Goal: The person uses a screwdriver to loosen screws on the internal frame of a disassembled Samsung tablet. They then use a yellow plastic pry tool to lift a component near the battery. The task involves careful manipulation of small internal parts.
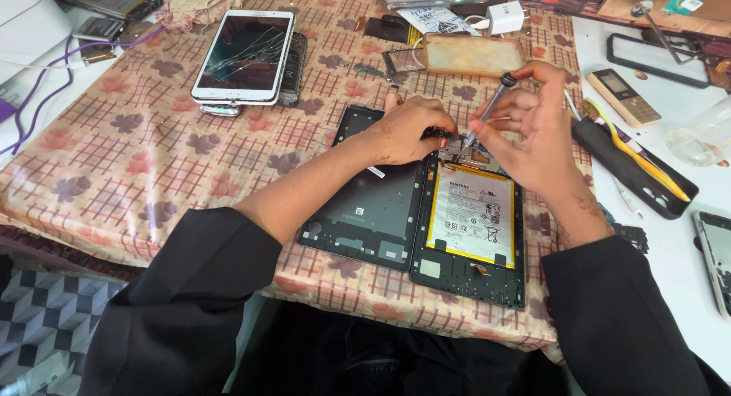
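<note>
An opened black tablet body (466, 278) with a white, yellow-edged battery (470, 215) lies on the patterned tablecloth. Its removed black back cover (373, 205) rests just to the left. My right hand (533, 126) holds a thin grey screwdriver (491, 106), its tip touching the tablet's top edge. My left hand (407, 129) lies over the top of the back cover, fingertips pinched at the tablet's top edge beside the screwdriver tip. What the fingers pinch is hidden.
A white tablet with a cracked screen (245, 55) lies at the back left. A clear phone case (472, 55), a white charger (505, 17), a gold keypad phone (624, 96) and a black tray holding a yellow tool (636, 167) surround the work area. Another phone (717, 259) lies right.
</note>
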